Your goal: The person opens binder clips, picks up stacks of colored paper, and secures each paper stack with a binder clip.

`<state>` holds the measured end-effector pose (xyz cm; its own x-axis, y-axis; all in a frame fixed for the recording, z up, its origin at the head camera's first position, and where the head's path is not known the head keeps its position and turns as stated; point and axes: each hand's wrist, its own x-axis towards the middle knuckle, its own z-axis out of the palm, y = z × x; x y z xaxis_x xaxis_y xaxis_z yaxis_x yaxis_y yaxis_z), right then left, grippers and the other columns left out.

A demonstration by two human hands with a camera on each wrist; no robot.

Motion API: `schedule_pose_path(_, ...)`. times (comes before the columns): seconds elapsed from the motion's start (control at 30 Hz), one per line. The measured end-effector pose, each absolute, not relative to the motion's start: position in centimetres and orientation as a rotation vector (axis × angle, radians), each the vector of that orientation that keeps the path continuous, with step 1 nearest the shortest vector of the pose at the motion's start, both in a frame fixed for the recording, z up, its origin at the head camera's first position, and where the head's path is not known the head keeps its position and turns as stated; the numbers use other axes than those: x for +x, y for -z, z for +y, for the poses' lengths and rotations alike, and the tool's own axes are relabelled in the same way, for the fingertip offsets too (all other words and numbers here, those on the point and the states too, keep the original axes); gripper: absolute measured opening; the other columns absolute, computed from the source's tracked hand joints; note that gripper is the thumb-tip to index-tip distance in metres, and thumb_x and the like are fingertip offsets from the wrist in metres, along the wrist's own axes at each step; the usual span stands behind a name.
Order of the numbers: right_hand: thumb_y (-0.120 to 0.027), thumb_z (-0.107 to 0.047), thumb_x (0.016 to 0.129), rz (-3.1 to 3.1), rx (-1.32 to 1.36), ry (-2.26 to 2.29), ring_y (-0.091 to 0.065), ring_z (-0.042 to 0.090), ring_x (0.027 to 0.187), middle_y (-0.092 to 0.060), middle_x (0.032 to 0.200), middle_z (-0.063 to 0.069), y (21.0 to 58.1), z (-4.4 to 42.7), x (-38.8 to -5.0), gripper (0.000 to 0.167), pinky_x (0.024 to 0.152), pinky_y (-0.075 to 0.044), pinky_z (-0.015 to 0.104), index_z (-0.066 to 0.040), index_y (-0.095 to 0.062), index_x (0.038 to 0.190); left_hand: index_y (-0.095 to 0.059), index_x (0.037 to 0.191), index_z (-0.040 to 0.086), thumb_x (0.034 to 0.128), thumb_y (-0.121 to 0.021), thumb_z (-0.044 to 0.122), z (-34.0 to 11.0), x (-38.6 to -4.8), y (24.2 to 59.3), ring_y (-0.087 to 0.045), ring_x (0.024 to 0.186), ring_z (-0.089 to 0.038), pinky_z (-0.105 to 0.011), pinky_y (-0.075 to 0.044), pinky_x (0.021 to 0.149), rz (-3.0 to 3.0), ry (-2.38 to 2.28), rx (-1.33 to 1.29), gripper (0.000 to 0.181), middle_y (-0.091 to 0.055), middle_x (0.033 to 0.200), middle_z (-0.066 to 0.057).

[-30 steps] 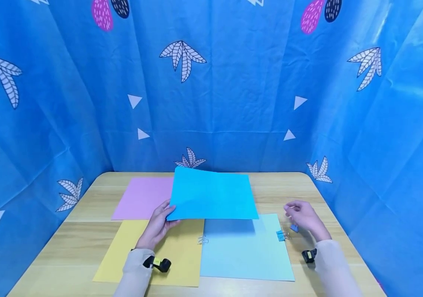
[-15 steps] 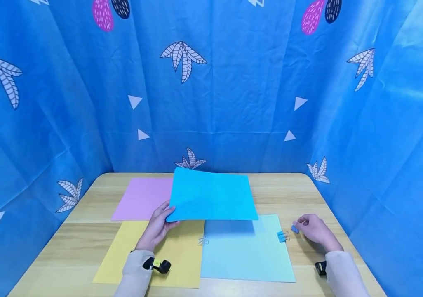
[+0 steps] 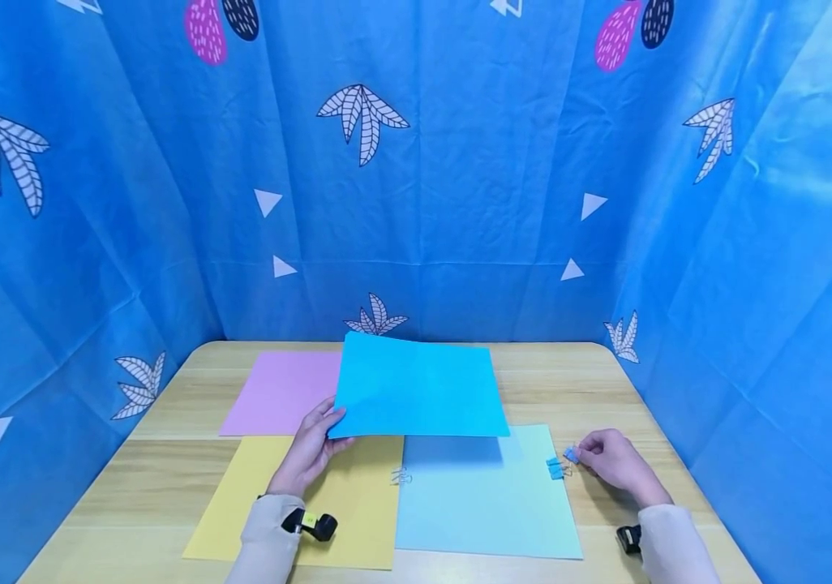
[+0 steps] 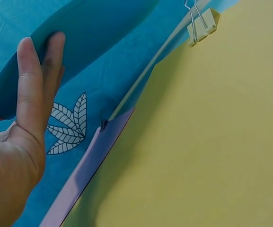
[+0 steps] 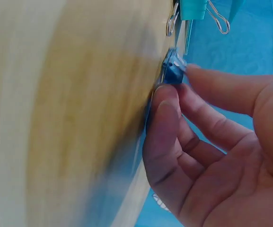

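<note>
My left hand (image 3: 311, 450) grips the near left corner of a bright blue paper sheet or stack (image 3: 419, 388), raised above the table and tilted. In the left wrist view, fingers (image 4: 30, 85) press along the paper's underside. At the right, my right hand (image 3: 622, 464) pinches a small blue binder clip (image 5: 173, 67) between thumb and fingertips. Just left of it, a light blue binder clip (image 3: 555, 469) bites the right edge of the pale blue-green paper (image 3: 492, 511). The raised paper hides part of that one.
Yellow paper (image 3: 358, 519), with a yellow binder clip (image 4: 204, 29) on its edge, lies left of the pale blue-green paper. Pink paper (image 3: 288, 393) lies behind it. A patterned blue curtain (image 3: 489, 162) surrounds the wooden table (image 3: 124, 478).
My right hand has come down toward the near right, taken hold of the small blue binder clip and shifted it slightly left. The left hand and its blue paper stay nearly still.
</note>
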<state>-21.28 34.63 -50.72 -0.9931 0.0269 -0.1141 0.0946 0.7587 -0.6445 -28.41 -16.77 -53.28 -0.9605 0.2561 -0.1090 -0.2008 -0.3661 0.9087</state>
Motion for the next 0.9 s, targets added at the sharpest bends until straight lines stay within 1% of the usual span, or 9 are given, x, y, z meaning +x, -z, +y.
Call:
schedule_pose_path(0.13, -0.063, -0.013, 0.101, 2.815, 0.122, 1.12, -0.059, 0.019, 0.07, -0.067, 0.079, 0.008, 50.9, 34.7, -21.4, 0.016, 0.056, -0.046, 0.026, 0.002, -0.069, 0.101, -0.021, 0.162, 0.004, 0.1111, -0.045, 0.015, -16.7, -28.4, 53.3, -0.071, 0.08, -0.007, -0.017, -0.062, 0.069, 1.591, -2.378, 0.095, 0.057, -0.065, 0.113, -0.002)
schedule_pose_path(0.23, -0.064, -0.013, 0.1, 2.814, 0.146, 1.136, -0.061, 0.019, 0.07, -0.068, 0.08, 0.008, 51.0, 34.8, -21.5, 0.015, 0.056, -0.047, 0.026, 0.002, -0.067, 0.104, -0.017, 0.163, 0.004, 0.1113, -0.045, 0.016, -16.7, -28.4, 53.4, -0.07, 0.079, -0.006, -0.016, -0.062, 0.069, 1.586, -2.368, 0.112, 0.06, -0.065, 0.113, -0.001)
schedule_pose_path(0.37, -0.066, -0.012, 0.099, 2.83, 0.15, 1.142, -0.062, 0.019, 0.071, -0.068, 0.083, 0.008, 51.0, 34.9, -21.7, 0.015, 0.059, -0.049, 0.026, 0.002, -0.067, 0.104, -0.015, 0.163, 0.002, 0.1111, -0.046, 0.016, -16.6, -28.3, 53.4, -0.07, 0.079, -0.006, -0.016, -0.061, 0.07, 1.579, -2.367, 0.129, 0.062, -0.064, 0.113, -0.001)
schedule_pose_path(0.53, -0.059, -0.011, 0.102, 2.816, 0.156, 1.161, -0.059, 0.019, 0.069, -0.066, 0.081, 0.008, 50.7, 34.9, -21.8, 0.015, 0.057, -0.048, 0.026, 0.001, -0.069, 0.102, -0.015, 0.163, 0.002, 0.1112, -0.045, 0.016, -16.6, -28.3, 53.4, -0.071, 0.083, -0.007, -0.016, -0.062, 0.07, 1.575, -2.366, 0.136, 0.062, -0.065, 0.115, -0.002)
schedule_pose_path(0.63, -0.056, -0.011, 0.104, 2.772, 0.203, 1.215, -0.061, 0.02, 0.068, -0.066, 0.082, 0.011, 50.2, 34.8, -21.8, 0.019, 0.056, -0.052, 0.029, 0.003, -0.069, 0.105, -0.014, 0.163, 0.002, 0.1114, -0.045, 0.016, -16.6, -28.3, 53.4, -0.071, 0.085, -0.007, -0.016, -0.061, 0.07, 1.574, -2.366, 0.14, 0.062, -0.064, 0.116, -0.002)
schedule_pose_path(0.77, -0.056, -0.012, 0.104, 2.76, 0.231, 1.253, -0.067, 0.021, 0.074, -0.071, 0.089, 0.015, 49.4, 34.7, -22.2, 0.023, 0.063, -0.061, 0.033, 0.006, -0.068, 0.109, -0.015, 0.163, 0.002, 0.1113, -0.045, 0.016, -16.7, -28.3, 53.4, -0.071, 0.083, -0.007, -0.016, -0.061, 0.069, 1.565, -2.373, 0.134, 0.061, -0.064, 0.115, -0.002)
schedule_pose_path(0.9, -0.059, -0.017, 0.103, 2.811, 0.226, 1.248, -0.072, 0.021, 0.08, -0.075, 0.094, 0.015, 48.7, 34.4, -22.8, 0.026, 0.07, -0.062, 0.032, 0.006, -0.067, 0.11, -0.016, 0.163, 0.002, 0.1113, -0.044, 0.015, -16.7, -28.2, 53.3, -0.072, 0.082, -0.007, -0.016, -0.061, 0.069, 1.559, -2.38, 0.128, 0.061, -0.064, 0.116, -0.003)
